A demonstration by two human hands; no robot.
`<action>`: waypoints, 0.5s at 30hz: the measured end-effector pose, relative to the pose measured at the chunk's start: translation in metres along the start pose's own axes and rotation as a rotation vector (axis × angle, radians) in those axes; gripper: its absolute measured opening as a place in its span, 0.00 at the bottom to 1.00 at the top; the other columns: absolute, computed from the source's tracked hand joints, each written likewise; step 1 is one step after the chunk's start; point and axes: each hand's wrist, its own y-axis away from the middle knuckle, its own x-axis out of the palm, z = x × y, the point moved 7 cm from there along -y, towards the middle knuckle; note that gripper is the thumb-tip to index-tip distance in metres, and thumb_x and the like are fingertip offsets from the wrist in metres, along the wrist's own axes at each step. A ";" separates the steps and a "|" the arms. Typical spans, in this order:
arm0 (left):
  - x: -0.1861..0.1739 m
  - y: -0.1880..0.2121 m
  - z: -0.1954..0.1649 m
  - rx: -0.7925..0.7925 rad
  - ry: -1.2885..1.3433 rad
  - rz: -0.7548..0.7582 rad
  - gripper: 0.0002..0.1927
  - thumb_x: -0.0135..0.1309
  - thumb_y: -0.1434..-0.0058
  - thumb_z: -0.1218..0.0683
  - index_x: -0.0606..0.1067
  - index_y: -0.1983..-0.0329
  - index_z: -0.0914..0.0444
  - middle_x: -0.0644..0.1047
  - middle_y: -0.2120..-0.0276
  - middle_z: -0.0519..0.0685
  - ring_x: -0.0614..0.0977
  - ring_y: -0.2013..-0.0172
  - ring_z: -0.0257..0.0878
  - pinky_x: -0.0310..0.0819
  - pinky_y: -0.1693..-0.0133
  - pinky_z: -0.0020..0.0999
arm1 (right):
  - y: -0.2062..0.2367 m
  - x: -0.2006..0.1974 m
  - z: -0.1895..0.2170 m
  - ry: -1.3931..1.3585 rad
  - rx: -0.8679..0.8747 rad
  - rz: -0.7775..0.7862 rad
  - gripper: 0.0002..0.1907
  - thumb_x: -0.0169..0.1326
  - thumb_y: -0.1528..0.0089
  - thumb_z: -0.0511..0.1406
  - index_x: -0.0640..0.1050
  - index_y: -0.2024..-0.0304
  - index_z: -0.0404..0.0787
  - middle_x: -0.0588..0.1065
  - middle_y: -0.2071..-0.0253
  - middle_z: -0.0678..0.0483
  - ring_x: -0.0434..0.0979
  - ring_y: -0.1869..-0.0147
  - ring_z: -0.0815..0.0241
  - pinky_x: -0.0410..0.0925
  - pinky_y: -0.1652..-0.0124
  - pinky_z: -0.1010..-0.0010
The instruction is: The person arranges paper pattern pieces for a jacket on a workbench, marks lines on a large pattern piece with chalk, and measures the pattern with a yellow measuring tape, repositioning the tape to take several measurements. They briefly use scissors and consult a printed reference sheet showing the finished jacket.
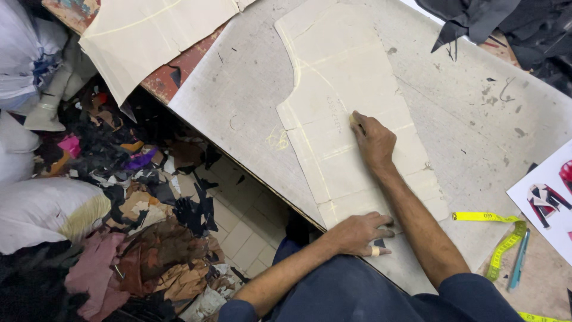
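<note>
A cream paper pattern piece [345,77] lies flat on the grey cutting table [238,89]. My right hand [372,138] rests on the pattern's middle, fingers pinched on a small yellow piece of chalk [354,121]. My left hand [360,232] lies flat, fingers spread, pressing the pattern's near end by the table edge; one finger wears a pale bandage. Chalk lines run along the pattern's outline.
A yellow tape measure [503,241] and a blue pen [518,259] lie at the right, beside a printed sheet with jacket pictures [548,197]. Dark fabric [476,18] sits at the top right. Another pattern sheet [149,36] hangs off the top left. Leather scraps [149,226] cover the floor.
</note>
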 end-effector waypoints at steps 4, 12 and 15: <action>0.002 0.000 0.008 0.015 0.004 0.016 0.22 0.57 0.36 0.41 0.81 0.49 0.62 0.75 0.43 0.53 0.78 0.46 0.45 0.81 0.52 0.36 | -0.031 0.027 -0.002 -0.015 0.057 0.052 0.16 0.68 0.39 0.34 0.83 0.49 0.41 0.81 0.64 0.50 0.81 0.67 0.56 0.73 0.69 0.66; 0.003 0.001 0.021 0.021 0.076 0.023 0.20 0.57 0.35 0.45 0.81 0.47 0.61 0.74 0.42 0.52 0.77 0.45 0.44 0.81 0.53 0.35 | -0.088 0.065 0.009 -0.019 -0.010 0.033 0.15 0.67 0.38 0.33 0.83 0.48 0.40 0.82 0.61 0.50 0.83 0.65 0.56 0.74 0.67 0.67; 0.000 0.002 0.024 0.032 0.089 0.031 0.19 0.57 0.36 0.47 0.80 0.47 0.62 0.74 0.41 0.52 0.77 0.45 0.45 0.81 0.52 0.35 | -0.113 0.082 0.013 0.007 -0.010 0.036 0.16 0.68 0.40 0.33 0.84 0.49 0.40 0.82 0.62 0.48 0.82 0.66 0.53 0.73 0.68 0.64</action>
